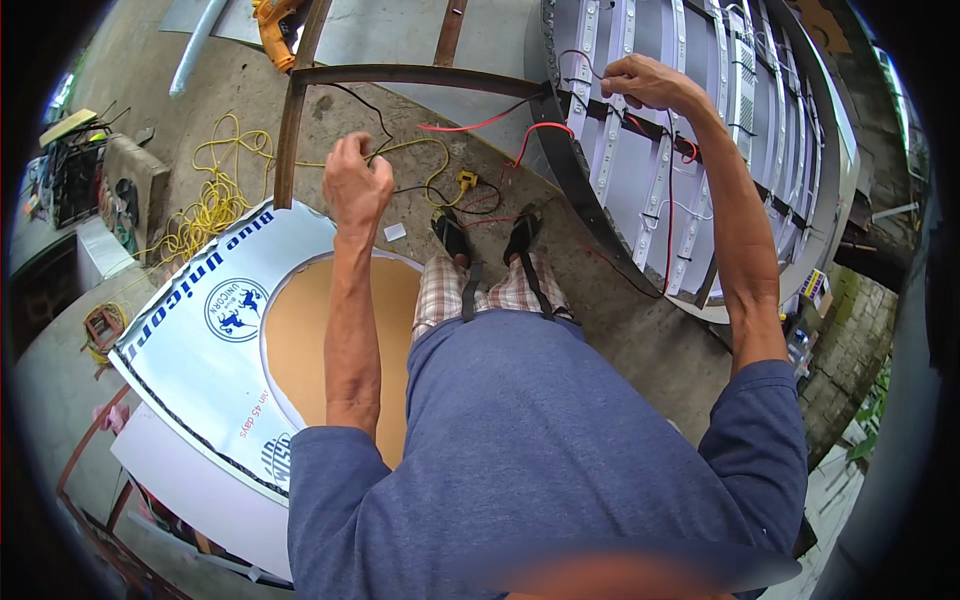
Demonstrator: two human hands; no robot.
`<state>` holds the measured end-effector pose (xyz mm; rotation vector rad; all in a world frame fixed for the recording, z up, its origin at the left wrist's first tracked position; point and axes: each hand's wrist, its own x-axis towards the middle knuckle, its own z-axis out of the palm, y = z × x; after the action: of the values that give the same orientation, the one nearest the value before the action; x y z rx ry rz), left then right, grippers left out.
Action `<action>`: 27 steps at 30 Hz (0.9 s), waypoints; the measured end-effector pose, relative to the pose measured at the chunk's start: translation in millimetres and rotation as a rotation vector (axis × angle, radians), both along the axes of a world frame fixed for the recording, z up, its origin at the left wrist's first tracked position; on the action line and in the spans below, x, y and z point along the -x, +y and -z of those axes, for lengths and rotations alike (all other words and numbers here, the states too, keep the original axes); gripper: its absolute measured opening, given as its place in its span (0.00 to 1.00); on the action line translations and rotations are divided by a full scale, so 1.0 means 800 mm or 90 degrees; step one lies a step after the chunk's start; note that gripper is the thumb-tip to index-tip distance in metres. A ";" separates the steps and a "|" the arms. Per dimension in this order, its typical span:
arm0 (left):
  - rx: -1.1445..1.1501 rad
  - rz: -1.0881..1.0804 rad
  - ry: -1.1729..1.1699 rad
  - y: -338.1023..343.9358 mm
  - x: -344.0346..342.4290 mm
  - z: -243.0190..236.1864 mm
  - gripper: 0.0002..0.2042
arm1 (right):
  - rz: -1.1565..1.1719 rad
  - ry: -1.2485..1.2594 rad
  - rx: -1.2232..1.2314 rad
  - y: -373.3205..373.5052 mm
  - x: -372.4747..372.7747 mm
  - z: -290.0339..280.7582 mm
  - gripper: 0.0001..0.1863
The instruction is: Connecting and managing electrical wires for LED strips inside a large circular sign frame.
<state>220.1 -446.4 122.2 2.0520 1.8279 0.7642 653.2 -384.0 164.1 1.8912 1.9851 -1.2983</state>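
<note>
The round panel (588, 212) is the largest thing, its white inner face lined with long light strips (655, 195) and crossed by dark bars. Its near-left rim meets the rust-brown metal frame (420, 75), whose bar reaches leftward above the concrete floor (640, 335).

The right hand (652, 82) is over the panel's face, just inside its left rim, thumb and forefinger brought close together. A thin dark wire (586, 56) arcs up from that rim to these fingertips; it lies to their left, its length running roughly left to right. Whether they pinch it, I cannot tell. This hand is the nearer one.

The left hand (358, 188) is well apart, below the frame's bar, fingers curled inward. A black wire (368, 103) hangs down to beside it; whether it is gripped, I cannot tell.
</note>
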 end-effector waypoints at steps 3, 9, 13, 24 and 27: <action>-0.025 0.121 -0.066 -0.015 -0.036 -0.003 0.23 | -0.047 -0.057 -0.032 -0.012 -0.003 -0.012 0.21; -0.097 0.251 -0.029 0.036 -0.193 0.042 0.15 | 0.198 0.240 -0.012 -0.097 -0.037 -0.020 0.22; -0.073 0.247 0.015 0.053 -0.216 0.063 0.11 | 0.329 0.250 -0.015 -0.159 -0.055 -0.015 0.17; -0.120 0.296 -0.004 0.071 -0.186 0.075 0.06 | 0.231 0.040 -0.183 -0.129 -0.025 0.008 0.21; -0.124 0.296 0.011 0.063 -0.149 0.074 0.07 | 0.187 0.045 -0.175 -0.097 -0.009 0.021 0.20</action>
<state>339.5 -396.3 63.2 2.4790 1.2404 0.8102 660.3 -461.9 147.3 2.3713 2.0712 -1.2198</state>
